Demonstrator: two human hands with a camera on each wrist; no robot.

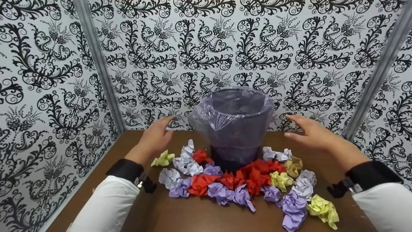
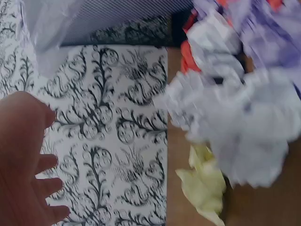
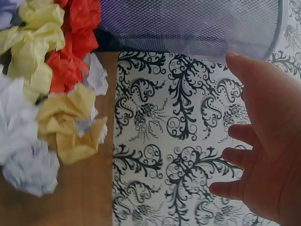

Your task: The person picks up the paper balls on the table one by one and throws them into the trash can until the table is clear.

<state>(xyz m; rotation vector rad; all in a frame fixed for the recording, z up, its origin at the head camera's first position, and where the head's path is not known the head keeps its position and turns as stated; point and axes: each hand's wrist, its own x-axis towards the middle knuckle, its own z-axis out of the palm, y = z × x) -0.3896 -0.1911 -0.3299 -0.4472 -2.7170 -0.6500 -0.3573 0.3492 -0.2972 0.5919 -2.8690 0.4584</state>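
A dark mesh waste bin (image 1: 236, 154) stands on the table, lined with a clear plastic bag (image 1: 206, 120) folded over its rim and bulging out on the left. My left hand (image 1: 156, 137) is raised left of the bin, fingers extended, holding nothing. On the other side my right hand (image 1: 310, 133) is held up in the same way, also holding nothing. Crumpled paper lies around the bin's base: red balls (image 1: 256, 177), purple balls (image 1: 294, 209), white balls (image 1: 188, 161), yellow balls (image 1: 323, 209) and a tan ball (image 3: 73, 122).
The brown wooden table (image 1: 183, 216) backs onto a wall (image 1: 206, 48) with black-and-white scroll patterns. Grey strips (image 1: 99, 64) mark the corners at left and right. Each forearm wears a white sleeve (image 1: 106, 206) and a black wrist strap (image 1: 125, 172).
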